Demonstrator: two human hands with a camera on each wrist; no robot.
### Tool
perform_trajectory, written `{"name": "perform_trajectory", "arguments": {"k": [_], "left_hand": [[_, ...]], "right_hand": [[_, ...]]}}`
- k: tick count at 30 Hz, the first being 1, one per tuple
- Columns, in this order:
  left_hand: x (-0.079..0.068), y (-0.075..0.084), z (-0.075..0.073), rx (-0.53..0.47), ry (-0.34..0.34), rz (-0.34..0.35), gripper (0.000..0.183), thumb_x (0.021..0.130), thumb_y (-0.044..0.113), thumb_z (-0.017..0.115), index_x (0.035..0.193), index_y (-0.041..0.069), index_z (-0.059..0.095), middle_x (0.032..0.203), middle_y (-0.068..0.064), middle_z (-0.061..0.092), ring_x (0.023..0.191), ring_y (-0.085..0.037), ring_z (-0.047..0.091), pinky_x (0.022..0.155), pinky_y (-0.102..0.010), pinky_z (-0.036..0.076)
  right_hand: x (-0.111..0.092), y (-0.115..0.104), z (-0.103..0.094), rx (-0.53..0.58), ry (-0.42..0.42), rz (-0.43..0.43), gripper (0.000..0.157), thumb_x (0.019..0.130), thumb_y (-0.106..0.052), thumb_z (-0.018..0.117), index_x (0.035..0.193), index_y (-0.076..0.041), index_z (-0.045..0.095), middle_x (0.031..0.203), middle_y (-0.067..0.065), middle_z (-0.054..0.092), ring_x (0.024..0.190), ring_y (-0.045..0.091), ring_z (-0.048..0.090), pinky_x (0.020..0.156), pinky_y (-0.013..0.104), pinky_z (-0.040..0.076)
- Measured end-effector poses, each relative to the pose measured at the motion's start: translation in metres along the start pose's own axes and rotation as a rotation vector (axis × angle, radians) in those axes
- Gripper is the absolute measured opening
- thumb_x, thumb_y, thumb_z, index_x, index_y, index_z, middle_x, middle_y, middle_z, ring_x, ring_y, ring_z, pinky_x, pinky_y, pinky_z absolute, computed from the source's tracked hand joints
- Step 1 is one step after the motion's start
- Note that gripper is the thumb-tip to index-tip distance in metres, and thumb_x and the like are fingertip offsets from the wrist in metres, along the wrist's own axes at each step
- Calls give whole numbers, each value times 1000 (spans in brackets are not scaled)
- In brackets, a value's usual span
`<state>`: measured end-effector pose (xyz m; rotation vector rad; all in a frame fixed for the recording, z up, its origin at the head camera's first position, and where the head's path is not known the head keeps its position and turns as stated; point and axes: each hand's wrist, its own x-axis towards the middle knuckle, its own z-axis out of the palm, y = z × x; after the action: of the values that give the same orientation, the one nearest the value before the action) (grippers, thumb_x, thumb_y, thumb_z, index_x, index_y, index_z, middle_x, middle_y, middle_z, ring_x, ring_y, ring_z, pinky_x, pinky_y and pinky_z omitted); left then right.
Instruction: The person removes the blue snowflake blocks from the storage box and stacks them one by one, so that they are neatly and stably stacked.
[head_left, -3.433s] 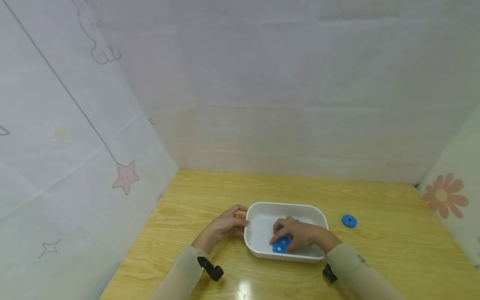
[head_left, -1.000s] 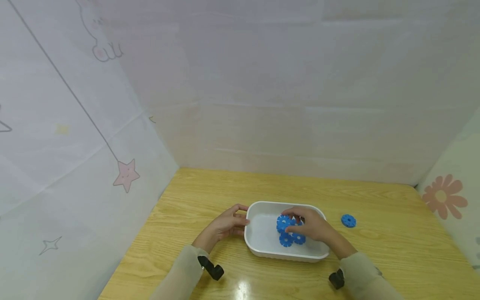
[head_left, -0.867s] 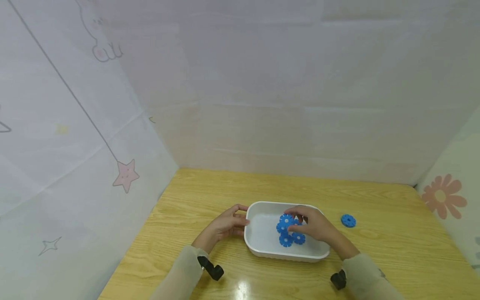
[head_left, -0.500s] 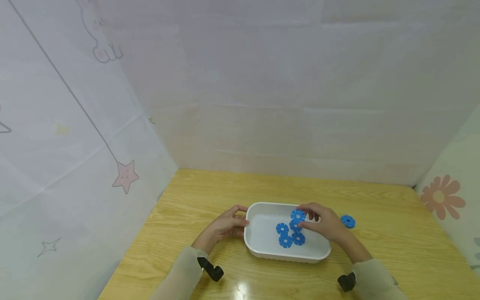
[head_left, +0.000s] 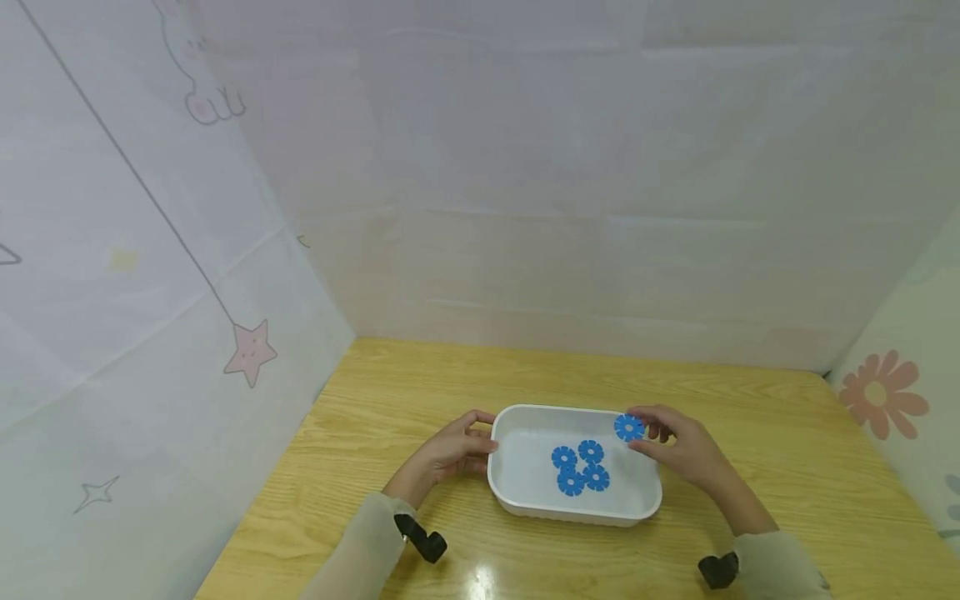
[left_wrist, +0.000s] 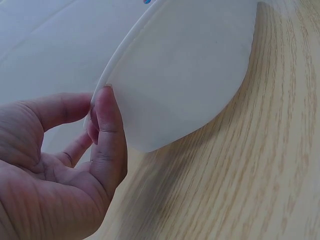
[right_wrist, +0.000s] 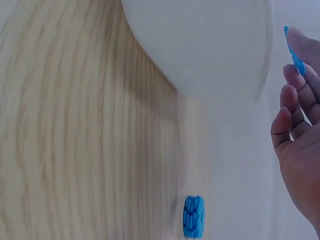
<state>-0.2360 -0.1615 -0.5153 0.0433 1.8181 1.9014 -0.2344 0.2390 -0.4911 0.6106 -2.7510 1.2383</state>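
Observation:
In the head view my right hand point(head_left: 686, 446) pinches a blue notched plastic disc point(head_left: 629, 427) between thumb and fingers, over the right end of a white plastic bin point(head_left: 521, 467). The right wrist view shows that disc point(right_wrist: 296, 55) edge-on at the fingertips. Several more blue notched discs point(head_left: 591, 451) lie flat on the bin's floor. My left hand point(head_left: 455, 447) holds the bin's left end; in the left wrist view its thumb and fingers meet at the rim point(left_wrist: 117, 52). A stack of blue discs point(right_wrist: 193, 216) on the table is hidden behind my right hand in the head view.
The bin stands on a wood-grain table point(head_left: 420, 375). Pale printed sheets point(head_left: 495, 250) close in the back and both sides. Black wrist bands point(head_left: 423, 537) sit at both cuffs.
My right hand has risen from among the discs and moved right, carrying one disc from the bin's middle to over its right rim. The left hand has stayed at the bin's left end.

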Motion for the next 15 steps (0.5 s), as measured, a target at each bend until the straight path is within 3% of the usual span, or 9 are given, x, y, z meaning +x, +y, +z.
{"name": "perform_trajectory", "arguments": {"k": [8,15], "left_hand": [[1,-1,-1,8,4,-3,54,93,2,67,142,4,45,122,-26,65,90,-23,70,68,-32,60],[1,-1,-1,11,6,-8,53,93,2,67,142,4,45,124,-27,64,90,-22,70,68,-31,61]], "right_hand": [[-10,22,-14,-19,40,45,46,91,-33,77,131,-15,65,93,-2,60,82,12,54,67,26,50],[-19,41,-27,-45,63,80,48,92,-34,75,135,-16,63,97,-1,63,87,9,57,75,25,53]]}}
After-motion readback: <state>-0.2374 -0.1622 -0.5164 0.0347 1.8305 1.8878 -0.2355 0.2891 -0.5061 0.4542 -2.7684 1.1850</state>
